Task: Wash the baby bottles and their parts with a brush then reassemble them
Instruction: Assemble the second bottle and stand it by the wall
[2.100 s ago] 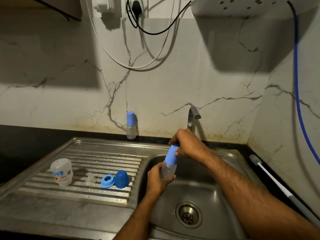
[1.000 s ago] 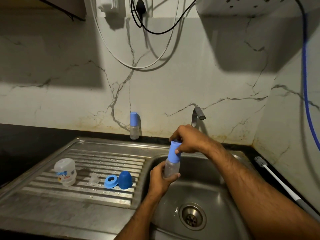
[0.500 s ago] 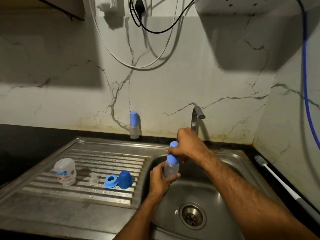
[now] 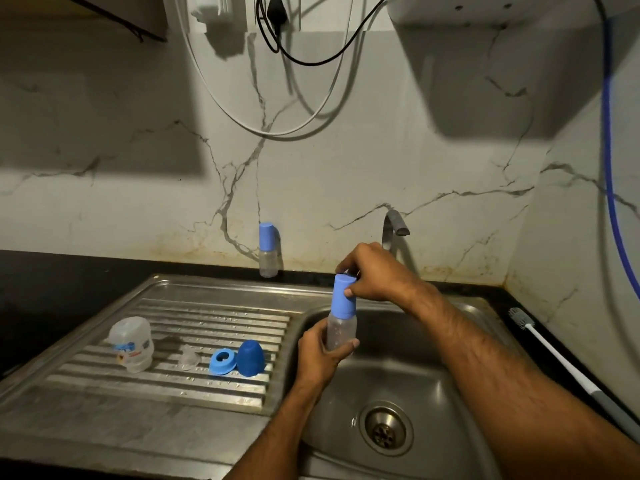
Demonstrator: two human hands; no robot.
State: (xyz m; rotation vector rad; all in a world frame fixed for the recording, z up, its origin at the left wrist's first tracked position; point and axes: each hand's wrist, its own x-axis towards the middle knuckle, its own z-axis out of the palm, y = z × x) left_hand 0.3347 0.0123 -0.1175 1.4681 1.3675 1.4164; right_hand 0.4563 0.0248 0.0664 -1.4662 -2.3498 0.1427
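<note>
The left hand grips the clear body of a small bottle, held upright over the sink basin near its left wall. The right hand pinches the light blue cap on top of that bottle between thumb and fingers. Whether the cap is being tightened or loosened cannot be told.

Risks, as judged: the bottle looks wet, and its body may slip in the left hand under a twist, dropping into the basin. A cap forced on at a tilt may seat badly. If the bottle falls, small parts may roll toward the drain.

Surroundings: 1 capped bottle stands at the back edge of the sink unit against the wall. On the ribbed draining board lie 4 loose items: a wider clear bottle toward the left edge, a clear teat, a blue ring and a dark blue dome cap, the last 2 touching. These remain unassembled. The brush lies on the dark counter at the right edge of the sink, well apart from both hands. The tap stands just behind the right hand; no water shows. Cables hang on the wall above.
</note>
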